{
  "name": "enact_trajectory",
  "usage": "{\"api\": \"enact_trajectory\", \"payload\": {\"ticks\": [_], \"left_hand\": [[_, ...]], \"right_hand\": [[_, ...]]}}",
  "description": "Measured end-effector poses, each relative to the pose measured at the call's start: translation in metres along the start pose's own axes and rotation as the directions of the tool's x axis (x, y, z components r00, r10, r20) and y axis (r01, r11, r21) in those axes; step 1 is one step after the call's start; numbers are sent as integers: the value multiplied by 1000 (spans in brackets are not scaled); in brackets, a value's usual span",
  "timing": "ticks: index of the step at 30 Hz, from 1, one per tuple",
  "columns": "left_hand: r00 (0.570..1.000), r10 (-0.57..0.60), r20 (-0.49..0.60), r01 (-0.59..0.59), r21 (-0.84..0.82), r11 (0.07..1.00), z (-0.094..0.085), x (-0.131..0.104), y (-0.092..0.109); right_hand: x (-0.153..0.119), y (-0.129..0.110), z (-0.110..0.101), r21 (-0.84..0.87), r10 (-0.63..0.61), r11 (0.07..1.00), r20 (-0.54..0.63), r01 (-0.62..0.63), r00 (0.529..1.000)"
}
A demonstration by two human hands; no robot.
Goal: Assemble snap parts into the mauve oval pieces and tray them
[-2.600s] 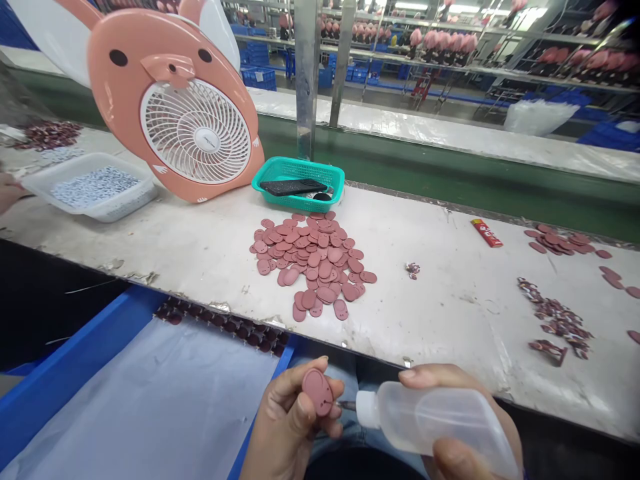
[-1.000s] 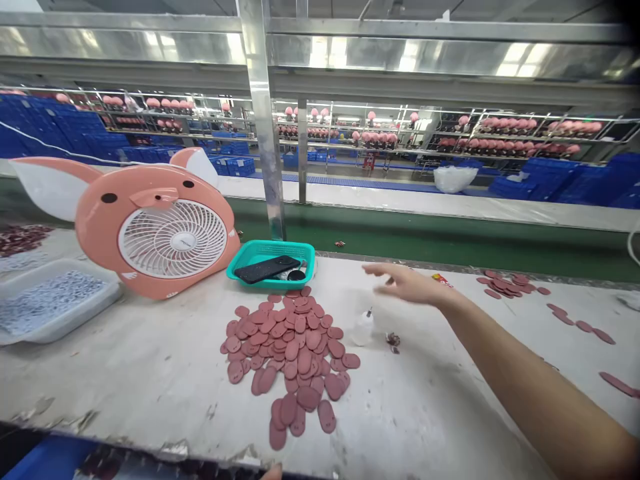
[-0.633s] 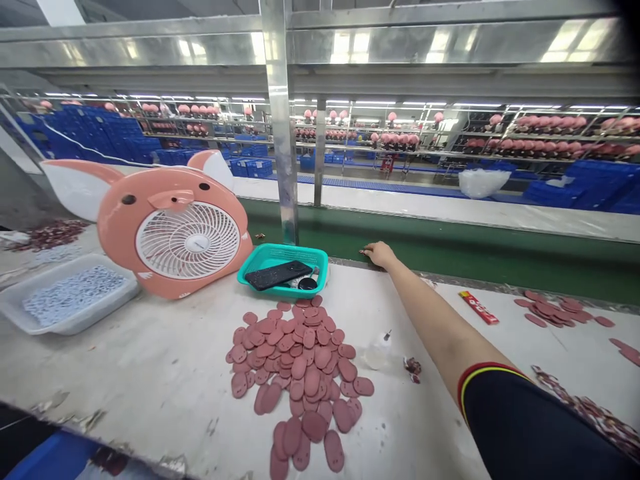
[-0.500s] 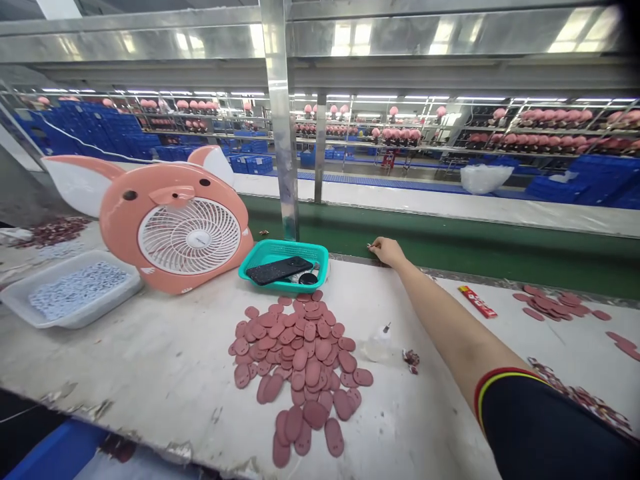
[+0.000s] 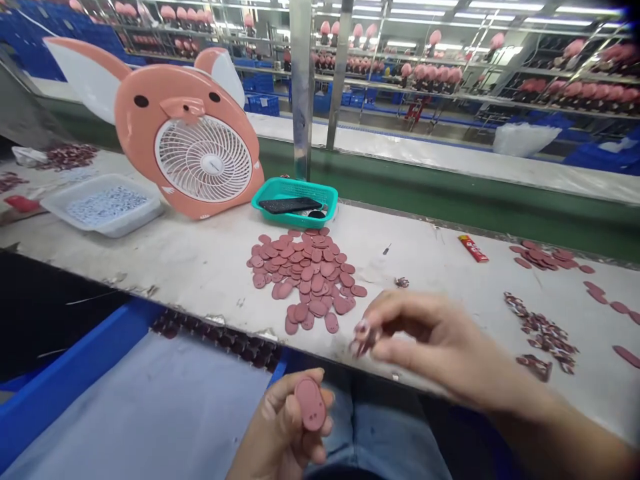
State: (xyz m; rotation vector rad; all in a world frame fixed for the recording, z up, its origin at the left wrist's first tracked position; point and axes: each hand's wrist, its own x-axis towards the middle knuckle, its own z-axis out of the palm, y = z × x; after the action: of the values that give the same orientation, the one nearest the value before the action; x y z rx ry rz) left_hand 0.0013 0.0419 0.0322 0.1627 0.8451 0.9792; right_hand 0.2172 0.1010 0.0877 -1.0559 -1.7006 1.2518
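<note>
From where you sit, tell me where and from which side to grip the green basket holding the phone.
Take the green basket by its near long rim, coming from your side of the bench. The rim flares outward, giving fingers a lip to hook under. The dark phone lies flat inside, so keep it level. The pile of pink oval pieces sits just in front; probably reach over rather than through it.

- Bare table (image 5: 200,267) lies open at 10 o'clock of the pink-piece pile (image 5: 307,277), up to the pig-shaped fan (image 5: 193,143).
- At the pile's 12 o'clock the green basket (image 5: 295,193) blocks the way.
- An open strip runs between the pile and the small dark parts (image 5: 543,330) at its 3 o'clock.
</note>
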Motion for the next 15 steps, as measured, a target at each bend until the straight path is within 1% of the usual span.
{"api": "enact_trajectory", "payload": {"ticks": [2, 3, 5, 10, 15], "left_hand": [[1000, -7, -15, 7, 19, 1000, 0, -4, -3], [1000, -6, -25, 6, 30, 1000, 1, -7, -5], [999, 4, -43, -2, 47, 999, 3, -10, -6], [998, 25, -62, -21, 57, 998, 8, -16, -6], [998, 24, -65, -21, 56, 998, 8, -15, -9]], "right_hand": [[-16, -1, 28, 20, -11, 1000, 49, 10, 999], [-20, 0, 37, 17, -19, 1000, 50, 18, 999], [-24, 2, 46, 6, -25, 1000, 37, 25, 999], [-26, 0, 47, -51, -45, 998, 52, 48, 998], [-28, -3, 46, -87, -49, 995, 95, 57, 994]]}}
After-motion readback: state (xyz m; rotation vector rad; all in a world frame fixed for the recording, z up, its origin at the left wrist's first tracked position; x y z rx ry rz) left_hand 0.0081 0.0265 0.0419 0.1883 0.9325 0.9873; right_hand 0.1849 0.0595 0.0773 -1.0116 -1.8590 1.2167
